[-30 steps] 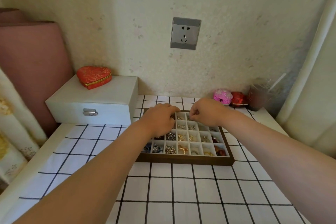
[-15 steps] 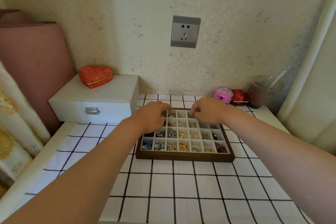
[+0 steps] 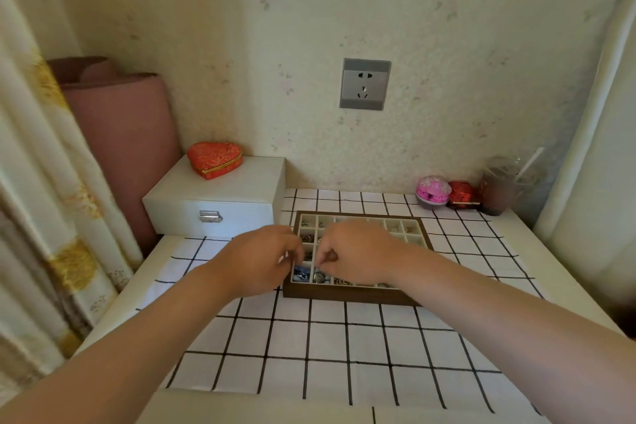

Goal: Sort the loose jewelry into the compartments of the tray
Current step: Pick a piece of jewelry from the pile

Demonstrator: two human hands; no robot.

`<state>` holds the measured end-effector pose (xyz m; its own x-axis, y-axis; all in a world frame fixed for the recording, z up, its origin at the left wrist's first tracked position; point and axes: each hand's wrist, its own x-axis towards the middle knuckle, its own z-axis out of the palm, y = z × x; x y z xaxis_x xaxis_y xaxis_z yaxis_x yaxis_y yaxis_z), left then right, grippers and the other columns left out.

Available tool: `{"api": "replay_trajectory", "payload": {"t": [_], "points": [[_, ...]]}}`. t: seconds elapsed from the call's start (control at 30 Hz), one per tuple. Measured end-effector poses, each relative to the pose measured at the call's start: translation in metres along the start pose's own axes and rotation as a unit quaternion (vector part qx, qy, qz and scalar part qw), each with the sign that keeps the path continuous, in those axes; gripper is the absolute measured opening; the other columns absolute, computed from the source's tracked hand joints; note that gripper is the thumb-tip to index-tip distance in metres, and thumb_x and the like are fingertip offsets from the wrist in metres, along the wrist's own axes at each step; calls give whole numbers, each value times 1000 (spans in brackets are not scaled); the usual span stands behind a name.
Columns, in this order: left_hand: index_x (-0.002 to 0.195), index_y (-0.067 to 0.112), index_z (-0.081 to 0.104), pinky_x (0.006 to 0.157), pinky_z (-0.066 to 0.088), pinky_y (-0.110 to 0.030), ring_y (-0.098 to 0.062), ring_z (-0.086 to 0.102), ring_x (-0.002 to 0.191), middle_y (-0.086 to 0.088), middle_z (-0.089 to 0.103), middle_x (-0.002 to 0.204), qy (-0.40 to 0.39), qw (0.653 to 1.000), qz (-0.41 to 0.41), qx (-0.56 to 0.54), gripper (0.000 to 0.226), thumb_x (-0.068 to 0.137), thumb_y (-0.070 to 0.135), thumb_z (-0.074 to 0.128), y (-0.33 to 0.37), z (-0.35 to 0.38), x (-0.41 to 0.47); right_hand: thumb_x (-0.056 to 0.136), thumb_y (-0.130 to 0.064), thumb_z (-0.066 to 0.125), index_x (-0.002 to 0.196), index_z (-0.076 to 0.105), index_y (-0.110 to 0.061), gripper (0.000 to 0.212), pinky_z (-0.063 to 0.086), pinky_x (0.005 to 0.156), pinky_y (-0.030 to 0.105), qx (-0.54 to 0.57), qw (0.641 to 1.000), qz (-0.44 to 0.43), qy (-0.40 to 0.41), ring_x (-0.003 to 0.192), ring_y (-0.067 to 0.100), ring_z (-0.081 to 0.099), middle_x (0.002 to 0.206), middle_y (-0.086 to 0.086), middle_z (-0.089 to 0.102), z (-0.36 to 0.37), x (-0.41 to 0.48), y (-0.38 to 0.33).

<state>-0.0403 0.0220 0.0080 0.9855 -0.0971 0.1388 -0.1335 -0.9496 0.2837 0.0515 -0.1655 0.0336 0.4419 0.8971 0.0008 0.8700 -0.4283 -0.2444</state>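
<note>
Jewelry (image 3: 318,275) sits in the small square cells of the tray (image 3: 347,296), a shallow rectangle with a dark wood frame and pale lined dividers. The tray rests on the white cloth (image 3: 344,354), which is crossed by thin black lines, near the back of the table. In the near-left cells I can make out a bluish cluster and a round silvery piece, with more metal bits further along the front row; most of the middle cells are hidden under my hands. My left hand (image 3: 261,262) hangs over the tray's left edge, knuckles up and fingers curled down and inward, with a small pale glint at the fingertips that is too blurred to name. My right hand (image 3: 358,251) is over the tray's middle, back upward, fingers tucked under and thumb drawn in towards the left hand, so the two nearly meet. I cannot tell whether either hand is pinching a piece or only curled above the cells. Both forearms reach in from the near corners and converge over the tray. Left of the tray stands a smooth white box (image 3: 213,203) with a metal latch (image 3: 210,216), and a red heart-shaped case (image 3: 215,159) with a gold pattern lies on its lid. At the back right are a pink round case (image 3: 433,191), a small red case (image 3: 461,194) and a clear cup (image 3: 499,189) with a straw. A grey socket (image 3: 364,83) is set in the speckled wall.
</note>
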Motion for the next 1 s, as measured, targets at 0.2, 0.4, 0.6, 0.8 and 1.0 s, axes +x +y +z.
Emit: {"api": "replay_trajectory", "payload": {"t": [0.2, 0.4, 0.6, 0.8, 1.0], "points": [[127, 38, 62, 88, 45, -23, -4, 46, 113, 15, 51, 123, -34, 998, 35, 34, 36, 95, 24, 55, -6, 0, -28, 97, -22, 52, 113, 76, -30, 31, 25, 63, 7, -47, 998, -30, 3, 82, -2, 50, 106, -15, 70, 5, -2, -7], [131, 42, 59, 91, 47, -27, -10, 47, 118, 11, 48, 131, -39, 996, 49, 71, 39, 95, 29, 54, -6, -2, -30, 94, -21, 51, 111, 77, -29, 32, 49, 85, 24, -43, 999, -4, -1, 96, 3, 60, 106, -13, 71, 9, -7, -8], [123, 37, 64, 87, 49, -28, -11, 50, 112, 9, 49, 128, -39, 996, 44, 74, 31, 95, 32, 55, 1, 0, -22, 95, -35, 58, 97, 79, -28, 22, 41, 62, 20, -54, 997, 46, 11, 80, 6, 62, 85, -10, 71, 19, -1, -6], [124, 35, 63, 88, 48, -25, -8, 52, 108, 13, 48, 124, -38, 999, 0, 23, 29, 97, 30, 53, 4, 1, -19, 90, -32, 68, 90, 81, -28, 13, 50, 71, 22, -13, 995, 99, -9, 81, 6, 67, 86, -10, 75, 20, 11, -9], [121, 33, 64, 93, 48, -31, -9, 50, 113, 11, 56, 121, -8, 1000, -28, 2, 28, 98, 23, 50, 8, 1, -16, 87, -40, 71, 87, 80, -26, 17, 57, 78, 29, -9, 991, 136, -15, 81, 4, 66, 88, -11, 74, 17, 13, -6]]}}
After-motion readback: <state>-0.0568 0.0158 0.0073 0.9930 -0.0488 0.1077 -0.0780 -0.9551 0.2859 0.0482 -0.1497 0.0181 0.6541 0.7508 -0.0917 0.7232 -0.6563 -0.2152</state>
